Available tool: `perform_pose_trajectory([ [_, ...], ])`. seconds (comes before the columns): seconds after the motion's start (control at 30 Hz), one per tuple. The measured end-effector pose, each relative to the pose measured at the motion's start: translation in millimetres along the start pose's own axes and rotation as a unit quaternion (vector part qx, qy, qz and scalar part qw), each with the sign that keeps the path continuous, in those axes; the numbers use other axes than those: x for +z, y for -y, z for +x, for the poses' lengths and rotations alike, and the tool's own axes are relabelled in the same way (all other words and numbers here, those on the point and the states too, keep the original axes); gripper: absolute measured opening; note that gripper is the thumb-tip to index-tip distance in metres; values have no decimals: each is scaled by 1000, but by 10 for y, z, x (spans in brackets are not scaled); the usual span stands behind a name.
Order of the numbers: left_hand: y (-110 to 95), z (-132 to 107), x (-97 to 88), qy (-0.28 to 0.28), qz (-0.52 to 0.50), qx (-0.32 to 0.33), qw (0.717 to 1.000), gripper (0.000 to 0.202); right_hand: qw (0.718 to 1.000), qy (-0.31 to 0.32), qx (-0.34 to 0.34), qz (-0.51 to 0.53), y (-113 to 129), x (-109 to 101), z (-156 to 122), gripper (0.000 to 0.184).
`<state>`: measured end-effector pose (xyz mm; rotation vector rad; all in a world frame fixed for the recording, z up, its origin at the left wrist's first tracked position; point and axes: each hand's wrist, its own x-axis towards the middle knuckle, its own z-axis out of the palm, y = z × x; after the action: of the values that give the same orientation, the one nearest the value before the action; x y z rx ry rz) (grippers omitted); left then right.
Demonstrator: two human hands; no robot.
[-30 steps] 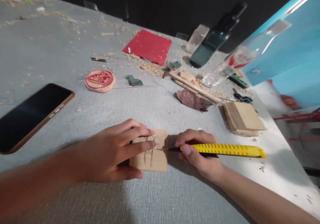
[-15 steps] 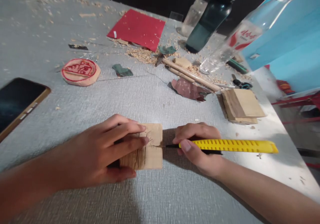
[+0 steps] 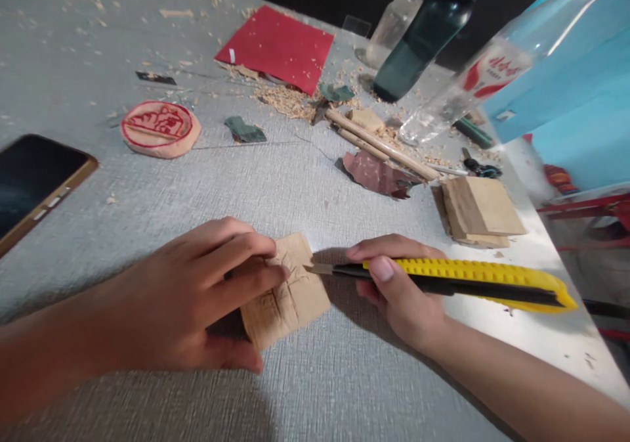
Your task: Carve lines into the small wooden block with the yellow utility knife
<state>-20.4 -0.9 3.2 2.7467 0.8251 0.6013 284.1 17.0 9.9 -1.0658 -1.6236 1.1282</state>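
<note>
A small square wooden block (image 3: 308,294) lies turned at an angle on the table, with dark carved or drawn lines across its top. My left hand (image 3: 211,297) grips it, fingertips pressing on the upper face and thumb along the near left edge. In my right hand (image 3: 401,287) is a yellow and black utility knife (image 3: 472,281), thumb on top of the handle. Its blade points left, and the tip meets or hovers just over the block's right edge; contact is hard to tell. My left palm hides part of the block.
A phone (image 3: 39,179) lies at the left, near a round red-marked wooden piece (image 3: 160,130). Red paper (image 3: 280,48), shavings, sandpaper scraps (image 3: 378,174) and wooden-handled tools (image 3: 388,146) lie farther back. Bottles (image 3: 423,41) stand at the back right, stacked wood blocks (image 3: 485,209) at the right.
The wooden block has turned on the table under my left hand. The knife has rolled in my right hand, showing more of its black side, and its tip has risen slightly.
</note>
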Motion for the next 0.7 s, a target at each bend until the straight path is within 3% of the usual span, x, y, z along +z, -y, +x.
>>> perform_pose_trajectory([
  [0.27, 4, 26, 0, 0, 5, 26, 1000, 74, 990, 14, -27, -135, 48, -23, 30, 18],
  [0.4, 2, 40, 7, 10, 3, 47, 999, 64, 992, 59, 3, -115, 63, -19, 5, 17],
  [0.7, 10, 62, 3, 16, 15, 58, 998, 58, 993, 61, -10, -96, 111, 7, -9, 14],
])
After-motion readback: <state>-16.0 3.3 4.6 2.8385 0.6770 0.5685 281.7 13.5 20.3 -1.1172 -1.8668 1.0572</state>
